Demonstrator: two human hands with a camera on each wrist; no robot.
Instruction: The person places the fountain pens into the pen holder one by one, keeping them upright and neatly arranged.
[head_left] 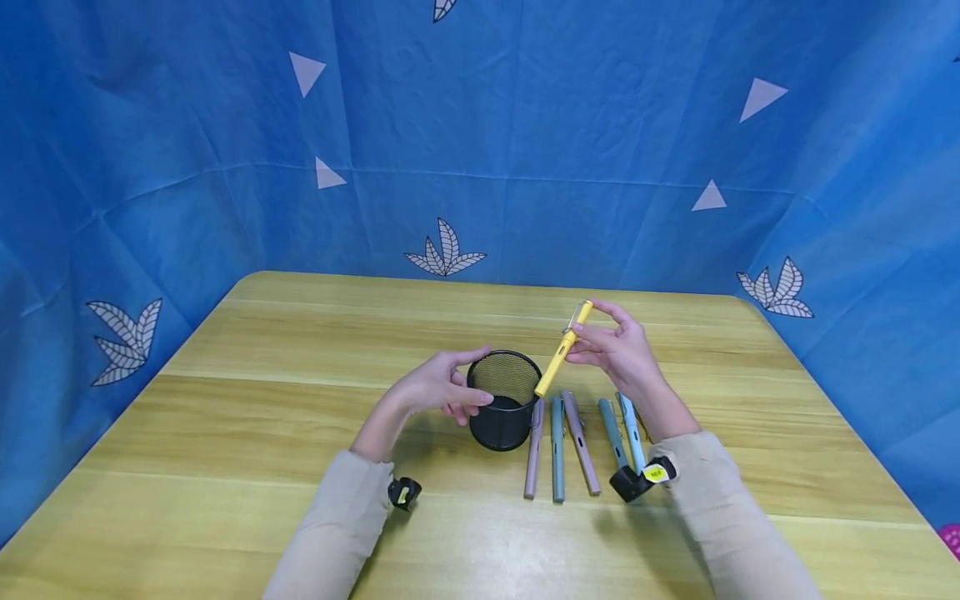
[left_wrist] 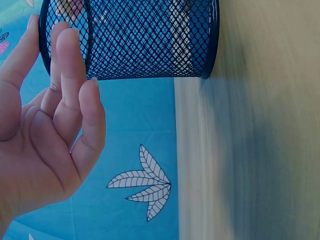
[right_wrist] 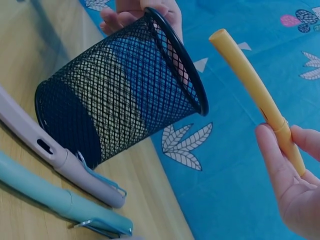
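A black wire-mesh pen holder point(head_left: 501, 429) stands upright on the table. My left hand point(head_left: 437, 388) grips it at the rim from the left, thumb and fingers spread along the top edge. Between thumb and fingertips, my right hand point(head_left: 624, 350) pinches a yellow pen point(head_left: 557, 367) by its capped end. The pen slants down to the left, and its lower tip overlaps the right side of the holder's rim in the head view. In the right wrist view, that free end of the yellow pen point(right_wrist: 247, 75) shows beside and apart from the mouth of the holder.
Right of the holder lie a purple pen point(head_left: 533, 458), a teal pen point(head_left: 557, 454) and another purple pen point(head_left: 582, 450). Under my right forearm are a second teal pen point(head_left: 612, 429) and a light blue pen point(head_left: 632, 433). A blue patterned cloth point(head_left: 510, 225) hangs behind the wooden table point(head_left: 262, 417).
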